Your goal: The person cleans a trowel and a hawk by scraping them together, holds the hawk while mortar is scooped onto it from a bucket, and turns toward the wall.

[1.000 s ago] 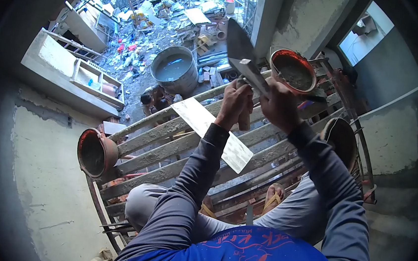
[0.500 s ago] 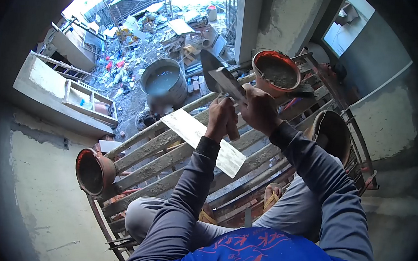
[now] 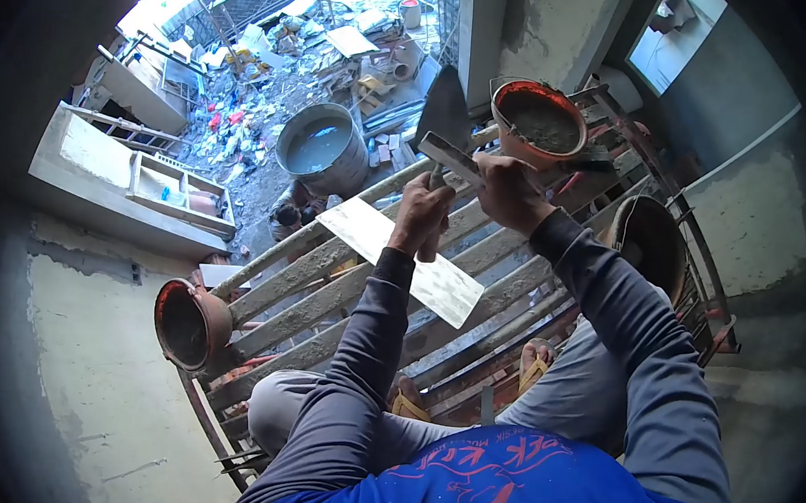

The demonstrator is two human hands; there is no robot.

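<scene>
In the head view, my left hand (image 3: 422, 215) is closed around the handle of a pointed trowel (image 3: 446, 110), its dark blade tipped upward. My right hand (image 3: 515, 194) grips a short flat bar (image 3: 451, 157) whose free end crosses near the base of the blade; whether the two touch I cannot tell. Below my left hand, a pale rectangular board (image 3: 438, 286) lies across the wooden slats (image 3: 323, 288). Just beyond my right hand stands an orange-rimmed bucket (image 3: 540, 134) with grey mortar in it.
Another bucket (image 3: 190, 325) stands at the platform's left end, and a dark one (image 3: 651, 244) by my right forearm. Below are a large drum (image 3: 325, 154) of greyish liquid, a person (image 3: 289, 213) and scattered rubble (image 3: 241, 132). A metal rail (image 3: 705, 254) edges the right side.
The trowel blade has swung from pointing up-left to nearly straight up. The bar has shifted from over the blade to lower, near its base. Both hands keep their grip.
</scene>
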